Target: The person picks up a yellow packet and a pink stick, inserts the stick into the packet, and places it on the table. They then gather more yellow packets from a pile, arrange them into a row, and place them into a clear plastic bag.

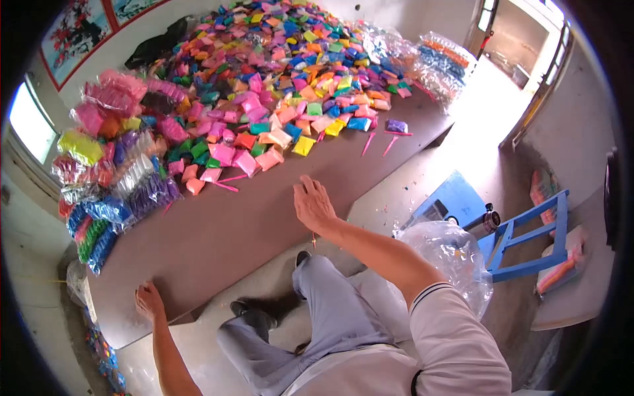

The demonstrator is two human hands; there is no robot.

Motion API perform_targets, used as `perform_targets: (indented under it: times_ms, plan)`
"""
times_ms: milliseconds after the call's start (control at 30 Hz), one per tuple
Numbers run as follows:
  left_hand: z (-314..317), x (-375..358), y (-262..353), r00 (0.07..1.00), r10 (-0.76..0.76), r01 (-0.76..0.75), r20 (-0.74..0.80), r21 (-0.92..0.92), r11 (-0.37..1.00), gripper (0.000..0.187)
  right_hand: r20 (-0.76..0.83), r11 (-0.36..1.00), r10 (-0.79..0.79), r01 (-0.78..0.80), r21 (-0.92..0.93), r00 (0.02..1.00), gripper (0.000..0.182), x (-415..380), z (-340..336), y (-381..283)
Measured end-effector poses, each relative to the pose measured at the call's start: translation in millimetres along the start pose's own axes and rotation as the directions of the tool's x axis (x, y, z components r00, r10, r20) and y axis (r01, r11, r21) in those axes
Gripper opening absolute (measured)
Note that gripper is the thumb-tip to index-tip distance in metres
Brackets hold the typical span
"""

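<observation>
My left hand [150, 301] is at the near left part of the brown table [224, 231], its fingers curled in. Whether anything is inside them is hidden. Farther right, my right hand [313, 203] rests at the table's near edge with its fingers apart, holding nothing I can see. Just below it shows a small thin item [314, 240], too small to name. Beyond both hands spreads a large heap of small colourful packets [264, 79]. Pink plastic sticks [224, 186] lie at the heap's front edge, and a purple packet [396, 126] sits apart at the right.
Bundled packets in clear bags are stacked at the table's left [109, 165] and far right [442, 69]. To my right are a large clear plastic bag [449, 257], a blue chair [528, 244] and a dark flask [485, 221]. A doorway [515, 66] stands beyond.
</observation>
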State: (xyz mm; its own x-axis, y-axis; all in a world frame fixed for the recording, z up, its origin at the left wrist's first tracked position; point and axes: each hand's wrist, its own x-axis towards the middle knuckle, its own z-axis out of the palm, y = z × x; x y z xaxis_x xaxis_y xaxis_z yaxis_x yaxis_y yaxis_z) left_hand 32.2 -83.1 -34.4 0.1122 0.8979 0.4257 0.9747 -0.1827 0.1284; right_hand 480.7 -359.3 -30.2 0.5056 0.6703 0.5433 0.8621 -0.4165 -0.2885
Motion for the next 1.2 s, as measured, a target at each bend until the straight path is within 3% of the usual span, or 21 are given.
perform_targets:
  times_ms: [133,200,300,433,500,567,667,700,733,767,833,867,933,1000,1033,1133,1200]
  plan:
    - [0,0,-1,0.999,-0.005,0.004,-0.038,-0.018,1.000,0.041,-0.091,0.999,-0.035,0.034,-0.011,0.995,0.036,24,10,19]
    - [2,-2,-3,0.999,0.004,-0.005,-0.053,-0.009,1.000,0.040,-0.165,0.989,0.106,-0.122,-0.088,0.981,0.046,50,16,41]
    - [0,-2,3,0.997,-0.006,0.005,-0.078,-0.009,1.000,0.040,-0.122,0.967,0.206,-0.221,-0.125,0.971,0.050,76,15,64]
    - [-7,-1,4,0.998,-0.054,0.053,-0.024,-0.047,0.997,0.039,-0.039,0.977,0.149,-0.153,-0.149,0.988,0.049,91,23,67]
    - [-4,0,1,0.999,-0.047,0.046,-0.025,-0.053,0.998,0.040,0.036,0.961,0.261,-0.256,-0.102,0.965,0.044,98,24,69]
    - [-3,-1,-1,0.999,-0.037,0.035,-0.026,-0.058,0.998,0.040,0.027,0.959,0.271,-0.268,-0.095,0.962,0.040,97,28,67]
    - [-5,0,1,0.998,-0.058,0.059,0.015,-0.045,0.997,0.040,-0.033,0.980,0.194,-0.191,0.059,0.981,0.034,82,41,69]
    - [1,1,-2,0.999,-0.028,0.027,-0.024,-0.045,0.999,0.041,0.209,0.635,0.395,-0.431,0.641,0.894,0.030,73,31,60]
    - [2,1,-4,0.998,0.006,-0.009,-0.062,-0.041,0.999,0.041,0.519,-0.051,0.378,-0.543,0.838,0.766,0.028,63,24,50]
    - [1,-2,-7,0.999,0.004,-0.005,-0.052,-0.026,1.000,0.041,0.535,-0.060,0.375,-0.556,0.829,0.757,0.028,49,19,39]
    - [-2,-7,-6,1.000,-0.003,0.000,-0.023,-0.121,0.993,0.040,0.625,-0.460,0.224,-0.484,0.744,0.748,0.027,16,8,18]
    - [5,-13,-4,1.000,-0.004,0.003,-0.010,-0.114,0.994,0.040,0.653,-0.578,0.168,-0.463,0.672,0.738,0.026,3,-1,8]
    - [14,-29,-4,0.998,-0.036,0.024,-0.056,-0.202,0.979,0.038,0.688,-0.620,0.149,-0.475,0.625,0.711,0.024,-12,-22,-20]
    - [3,-54,24,0.996,-0.076,0.047,-0.056,-0.409,0.911,0.039,0.708,-0.663,0.116,-0.476,0.577,0.696,0.022,-21,-19,-37]
    - [-4,-65,40,0.994,-0.087,0.056,-0.059,-0.397,0.916,0.039,0.661,-0.587,0.150,-0.472,0.658,0.735,0.022,-24,-15,-41]
    - [-18,-91,92,0.958,-0.133,0.284,0.253,-0.794,0.537,0.046,0.607,-0.434,0.137,-0.503,0.747,0.783,0.021,-26,-8,-50]
    - [-39,-99,124,0.908,-0.063,0.396,0.414,-0.800,0.452,0.046,0.609,-0.361,0.096,-0.543,0.759,0.787,0.020,-26,-11,-62]
